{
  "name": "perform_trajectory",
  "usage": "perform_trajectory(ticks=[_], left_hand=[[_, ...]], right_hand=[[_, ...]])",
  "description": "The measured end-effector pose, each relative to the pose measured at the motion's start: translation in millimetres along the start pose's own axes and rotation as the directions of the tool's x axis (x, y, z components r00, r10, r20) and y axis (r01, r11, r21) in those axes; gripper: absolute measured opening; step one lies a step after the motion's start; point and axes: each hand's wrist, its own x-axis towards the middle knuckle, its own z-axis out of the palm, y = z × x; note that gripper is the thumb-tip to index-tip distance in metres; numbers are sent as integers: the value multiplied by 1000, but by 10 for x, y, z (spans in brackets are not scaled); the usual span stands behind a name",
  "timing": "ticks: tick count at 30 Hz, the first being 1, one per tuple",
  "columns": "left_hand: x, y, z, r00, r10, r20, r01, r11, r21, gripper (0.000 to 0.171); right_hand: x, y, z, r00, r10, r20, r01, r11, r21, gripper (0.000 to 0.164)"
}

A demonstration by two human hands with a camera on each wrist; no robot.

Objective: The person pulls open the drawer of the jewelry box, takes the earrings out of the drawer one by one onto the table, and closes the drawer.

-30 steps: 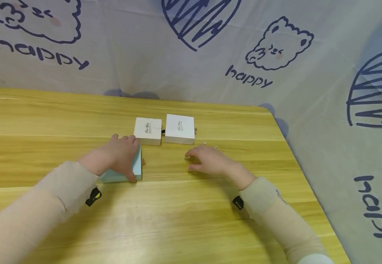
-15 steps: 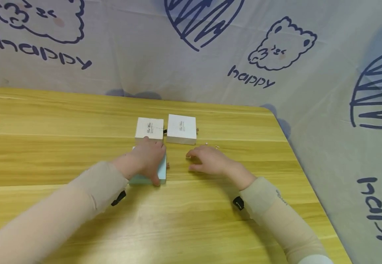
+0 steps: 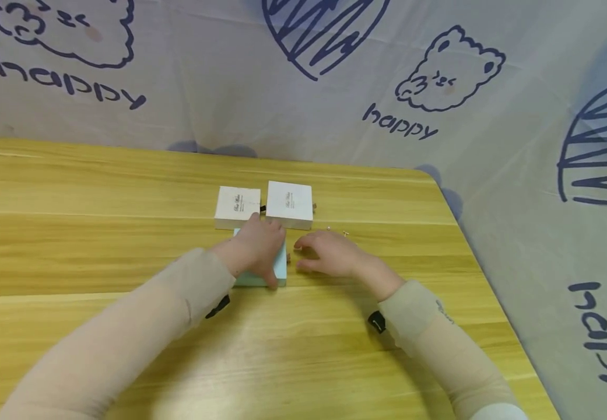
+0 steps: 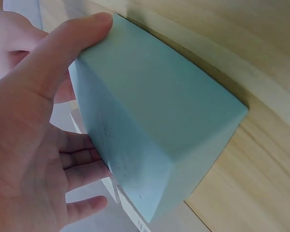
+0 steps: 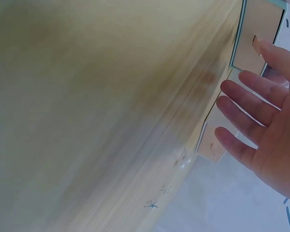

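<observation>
A light blue drawer box (image 4: 154, 96) sits on the table with my left hand (image 3: 258, 245) over it. In the left wrist view the thumb lies along one long side and the other fingers reach to the opposite side, gripping it. From the box's right end a small brownish pull tab (image 3: 289, 258) sticks out; the right wrist view shows that end as a tan drawer front (image 5: 255, 36). My right hand (image 3: 329, 254) hovers just right of the tab, fingers spread and loosely bent, holding nothing. Its thumb tip overlaps the tab in its wrist view.
Two white boxes with printed lettering, a smaller one (image 3: 237, 205) and a larger one (image 3: 289, 204), stand side by side behind the hands. Small shiny jewelry pieces (image 5: 151, 205), some star-shaped, lie beyond my right hand. A printed cloth (image 3: 303, 116) hangs behind the table.
My left hand has slid the light blue box to the right across the table, up close to my right hand. The right hand has stayed nearly in place.
</observation>
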Motion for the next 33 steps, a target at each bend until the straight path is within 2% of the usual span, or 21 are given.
perform_trajectory(ticks=[9, 18, 24, 33], left_hand=[[19, 14, -16, 1000, -3, 26, 2, 1000, 17, 99], [39, 13, -20, 1000, 4, 13, -4, 1000, 18, 97], [49, 21, -14, 1000, 2, 5, -2, 1000, 8, 96], [23, 22, -8, 1000, -12, 16, 12, 1000, 9, 95]], right_hand=[[48, -20, 20, 1000, -4, -16, 4, 1000, 30, 38], [125, -44, 35, 999, -6, -43, 7, 1000, 16, 30], [176, -112, 33, 999, 42, -17, -41, 999, 20, 20], [220, -218, 37, 990, 143, -5, -141, 984, 108, 17]])
